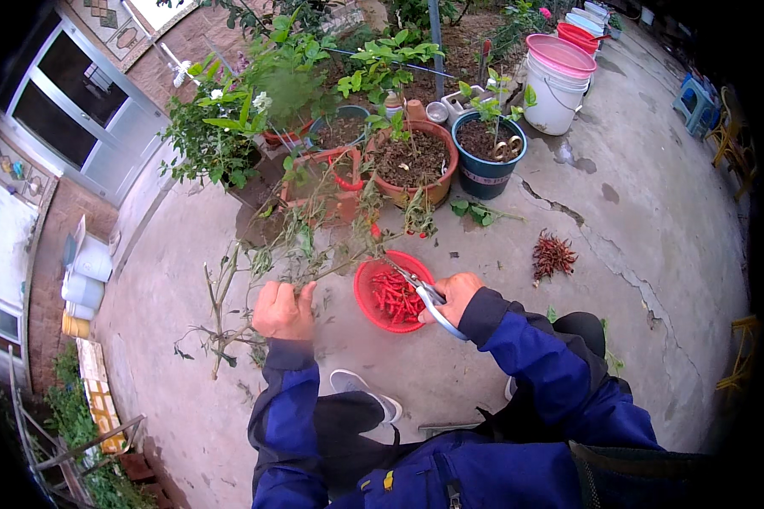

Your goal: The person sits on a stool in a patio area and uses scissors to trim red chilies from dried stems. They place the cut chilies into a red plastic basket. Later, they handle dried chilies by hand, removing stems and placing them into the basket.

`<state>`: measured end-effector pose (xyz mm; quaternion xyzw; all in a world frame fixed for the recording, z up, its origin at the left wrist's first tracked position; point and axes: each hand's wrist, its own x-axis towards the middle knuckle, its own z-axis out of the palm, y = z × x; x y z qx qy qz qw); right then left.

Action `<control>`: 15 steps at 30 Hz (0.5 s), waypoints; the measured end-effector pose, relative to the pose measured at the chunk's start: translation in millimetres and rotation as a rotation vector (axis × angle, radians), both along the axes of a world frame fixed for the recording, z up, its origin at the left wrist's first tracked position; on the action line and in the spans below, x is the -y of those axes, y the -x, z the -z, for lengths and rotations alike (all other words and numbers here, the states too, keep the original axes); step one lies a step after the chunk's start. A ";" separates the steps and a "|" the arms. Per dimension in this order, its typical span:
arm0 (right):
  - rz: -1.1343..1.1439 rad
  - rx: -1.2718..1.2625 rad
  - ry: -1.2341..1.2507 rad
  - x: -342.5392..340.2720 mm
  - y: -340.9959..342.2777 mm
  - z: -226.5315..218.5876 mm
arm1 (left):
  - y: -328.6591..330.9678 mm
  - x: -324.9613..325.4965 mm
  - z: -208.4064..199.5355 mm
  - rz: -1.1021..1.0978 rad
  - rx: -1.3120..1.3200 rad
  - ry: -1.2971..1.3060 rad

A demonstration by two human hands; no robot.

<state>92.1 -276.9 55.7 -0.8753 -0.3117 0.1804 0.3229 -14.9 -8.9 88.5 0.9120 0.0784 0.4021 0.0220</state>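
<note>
My left hand (282, 311) is closed around the stem of a wilted chili plant (314, 212), whose drooping leaves spread up and to the right. A few red chilies hang on it, one (375, 231) close above the bowl. In my right hand (457, 299) is a pair of scissors (433, 297) with pale handles, its blades pointing up and left toward the plant's branch. Whether the blades touch the branch I cannot tell. Below them, a red plastic bowl (362, 304) on the ground holds many red chilies (394, 297).
A cut, bare-looking branch (218, 310) lies left of my left hand. Dark red dried chilies (553, 256) are heaped at the right. Ahead stand a terracotta pot (437, 188), a dark blue pot (484, 180) with another pair of scissors (508, 149), and a white bucket (552, 97).
</note>
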 end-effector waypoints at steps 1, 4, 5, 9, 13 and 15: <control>-0.004 -0.006 -0.010 -0.3 0.0 0.2 | 0.6 -0.8 0.7 -0.001 -0.002 0.015; 0.017 -0.001 -0.032 0.9 0.4 -2.7 | -0.3 0.7 1.7 -0.008 -0.024 0.078; 0.014 -0.012 -0.042 0.5 0.8 -3.9 | 0.2 0.7 2.2 -0.008 -0.028 0.098; 0.021 -0.097 -0.049 -0.7 0.4 -10.5 | 1.1 0.4 3.2 -0.011 -0.039 0.142; 0.003 -0.034 -0.079 -0.6 -1.2 -2.9 | 0.9 1.3 1.2 0.003 -0.040 0.117; -0.017 -0.014 -0.067 -1.9 -2.3 1.1 | 2.2 -1.3 2.6 0.000 -0.041 0.121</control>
